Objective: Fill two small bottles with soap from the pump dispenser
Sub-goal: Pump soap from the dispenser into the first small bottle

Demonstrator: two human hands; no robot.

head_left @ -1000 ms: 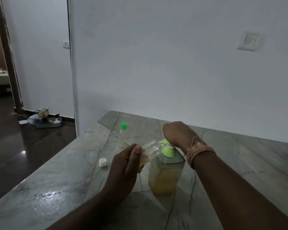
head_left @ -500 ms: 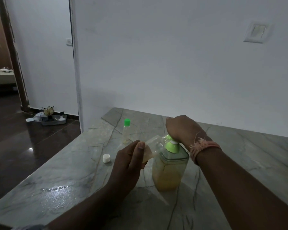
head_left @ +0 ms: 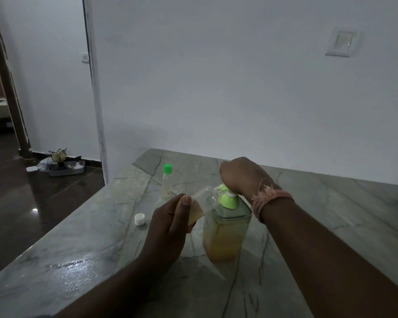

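A square clear pump dispenser (head_left: 225,232) with yellow soap and a green pump head stands on the marble counter (head_left: 331,214). My right hand (head_left: 241,175) presses down on top of the pump head. My left hand (head_left: 170,223) holds a small clear bottle (head_left: 202,203) tilted, its mouth up against the pump spout; a little yellowish soap sits in it. A second small bottle (head_left: 167,181) with a green cap stands upright behind. A loose white cap (head_left: 139,219) lies on the counter left of my left hand.
The counter's left edge drops to a dark glossy floor (head_left: 32,214). A wet sheen (head_left: 67,269) lies on the near left of the counter. A white wall runs along the back. A grey tray with clutter (head_left: 64,167) sits on the floor by a doorway.
The view has drifted a little, so everything sits slightly further right in frame. Both hands keep their hold on the small bottle and the pump head.
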